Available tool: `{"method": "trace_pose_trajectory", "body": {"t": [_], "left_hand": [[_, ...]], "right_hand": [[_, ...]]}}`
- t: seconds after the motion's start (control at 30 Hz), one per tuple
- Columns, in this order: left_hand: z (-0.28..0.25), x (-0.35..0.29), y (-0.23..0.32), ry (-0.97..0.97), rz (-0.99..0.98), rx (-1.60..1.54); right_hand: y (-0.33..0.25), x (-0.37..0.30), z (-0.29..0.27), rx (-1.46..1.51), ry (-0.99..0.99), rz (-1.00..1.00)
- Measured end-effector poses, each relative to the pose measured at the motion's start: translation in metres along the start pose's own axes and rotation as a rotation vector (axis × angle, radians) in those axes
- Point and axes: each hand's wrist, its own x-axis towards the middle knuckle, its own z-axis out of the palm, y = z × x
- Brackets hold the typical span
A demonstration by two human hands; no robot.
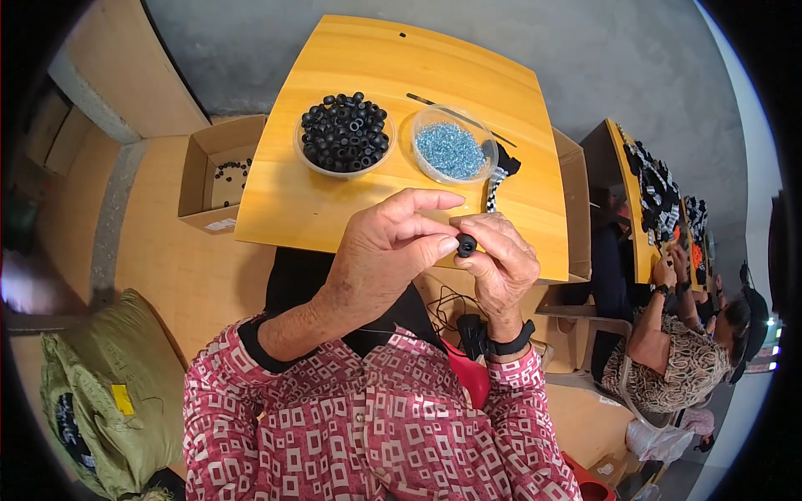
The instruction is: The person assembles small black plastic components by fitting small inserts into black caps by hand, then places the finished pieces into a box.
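Over the near edge of the table, my right hand (505, 263) pinches a small round black part (466, 245) with a hole in it between thumb and forefinger. My left hand (380, 255) comes in from the other side, thumb and forefinger brought together at the same part. Whatever those left fingertips hold is too small to tell. Beyond the hands stands a clear tub (349, 174) heaped with black hollow parts (344, 125). To its right, another clear tub (489, 169) holds tiny pale blue see-through pieces (449, 149).
On the wooden table (334, 58) lie a thin dark rod (426, 101) and a black-and-white strap (494, 189). A cardboard box (200, 175) with several black bits stands left, another box (576, 209) right. A green sack (117, 376) sits lower left. Another person (668, 359) works at right.
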Motion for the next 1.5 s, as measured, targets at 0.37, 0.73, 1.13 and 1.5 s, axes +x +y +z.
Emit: {"method": "trace_pose_trajectory", "body": {"t": [0.37,0.73,1.13,1.5], "left_hand": [[-0.005,0.0,-0.008,-0.001,0.011,-0.179],[-0.012,-0.003,-0.006,0.027,-0.007,-0.046],[-0.011,-0.002,-0.019,0.128,0.035,0.082],[-0.01,-0.002,-0.021,0.157,-0.048,-0.028]], "right_hand": [[-0.016,0.01,0.0,-0.123,-0.058,0.046],[-0.03,0.011,-0.006,-0.252,-0.073,0.003],[-0.032,0.007,0.0,-0.55,-0.189,-0.21],[-0.021,-0.002,0.004,-0.565,-0.129,-0.235]]}}
